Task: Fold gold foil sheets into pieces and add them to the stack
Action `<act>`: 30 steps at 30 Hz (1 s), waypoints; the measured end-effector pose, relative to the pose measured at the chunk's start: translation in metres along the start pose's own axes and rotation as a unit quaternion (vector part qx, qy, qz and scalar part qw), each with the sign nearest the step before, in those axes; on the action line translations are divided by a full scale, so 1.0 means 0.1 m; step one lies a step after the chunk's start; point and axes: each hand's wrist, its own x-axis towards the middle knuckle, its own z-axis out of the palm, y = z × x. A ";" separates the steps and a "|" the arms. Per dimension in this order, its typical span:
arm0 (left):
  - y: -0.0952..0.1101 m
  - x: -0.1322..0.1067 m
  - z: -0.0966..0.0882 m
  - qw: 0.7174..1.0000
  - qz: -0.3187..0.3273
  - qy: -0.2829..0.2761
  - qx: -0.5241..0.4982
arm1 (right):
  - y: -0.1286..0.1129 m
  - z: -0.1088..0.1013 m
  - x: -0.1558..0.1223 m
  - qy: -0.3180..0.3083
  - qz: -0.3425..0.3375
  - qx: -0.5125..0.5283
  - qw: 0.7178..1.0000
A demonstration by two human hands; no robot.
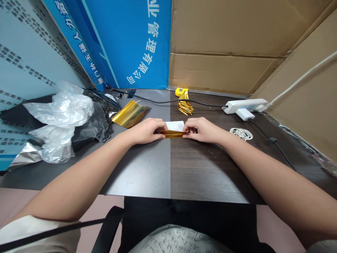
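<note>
Between my two hands lies a narrow strip of gold foil paper [173, 134], its surface creased lengthwise. My left hand [150, 130] pinches the left end and my right hand [198, 130] pinches the right end, thumbs toward me. A white piece [175, 125], perhaps the paper's reverse side, stands just behind the strip. Left of my left hand rests a stack of flat gold foil sheets [131, 114]. Beyond my hands sits a bunch of folded gold foil pieces [185, 105], against a yellow tape measure [181, 92].
A coil of white string [241, 134] lies right of my right hand. Behind it are a white power strip [244, 104] and a black cable [158, 102] crossing the table's back. Crumpled clear plastic bags [67, 109] heap at the left. Cardboard [223, 35] walls the back.
</note>
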 end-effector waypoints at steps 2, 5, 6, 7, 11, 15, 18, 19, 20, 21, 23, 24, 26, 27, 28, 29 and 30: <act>-0.01 0.00 0.01 1.000 0.007 0.001 -0.008 | 0.00 0.01 0.00 0.002 0.003 -0.001 1.000; -0.02 0.00 0.01 1.000 0.013 -0.006 -0.009 | 0.00 0.01 0.01 -0.004 -0.002 -0.018 1.000; -0.02 0.00 0.01 1.000 0.012 -0.009 -0.007 | 0.00 0.01 0.01 -0.006 -0.004 -0.024 1.000; -0.03 0.00 0.00 1.000 0.012 -0.011 -0.005 | 0.00 0.01 0.01 -0.009 -0.007 -0.030 0.999; -0.04 -0.01 -0.03 0.999 0.020 -0.027 -0.003 | -0.01 -0.01 0.00 -0.024 -0.018 -0.052 0.998; -0.06 -0.04 -0.09 0.998 0.038 -0.057 0.002 | -0.06 -0.08 -0.03 -0.061 -0.054 -0.089 0.993; -0.08 -0.07 -0.15 0.994 0.057 -0.090 0.006 | -0.14 -0.13 -0.06 -0.085 -0.070 -0.108 0.988; -0.09 -0.07 -0.16 0.993 0.061 -0.097 0.006 | -0.16 -0.13 -0.07 -0.089 -0.071 -0.115 0.987; -0.09 -0.08 -0.17 0.993 0.063 -0.101 0.007 | -0.19 -0.13 -0.07 -0.090 -0.069 -0.127 0.985; -0.08 -0.08 -0.17 0.992 0.065 -0.104 0.008 | -0.21 -0.11 -0.07 -0.085 -0.064 -0.145 0.984; -0.06 -0.07 -0.16 0.992 0.071 -0.108 0.005 | -0.24 -0.07 -0.06 -0.066 -0.042 -0.199 0.977; -0.04 -0.07 -0.14 0.991 0.078 -0.110 0.000 | -0.25 -0.04 -0.05 -0.054 -0.028 -0.229 0.971; 0.03 -0.06 -0.10 0.989 0.096 -0.109 -0.016 | -0.24 0.03 -0.03 -0.029 -0.007 -0.270 0.962; 0.07 -0.05 -0.07 0.989 0.104 -0.106 -0.025 | -0.23 0.07 -0.02 -0.019 -0.003 -0.273 0.962; 0.11 -0.05 -0.04 0.988 0.110 -0.103 -0.032 | -0.22 0.10 -0.01 -0.009 -0.006 -0.265 0.964; 0.14 -0.04 -0.01 0.988 0.114 -0.099 -0.035 | -0.21 0.13 -0.01 0.002 -0.013 -0.249 0.969; 0.17 -0.03 0.01 0.988 0.117 -0.094 -0.035 | -0.20 0.15 0.00 0.013 -0.024 -0.229 0.973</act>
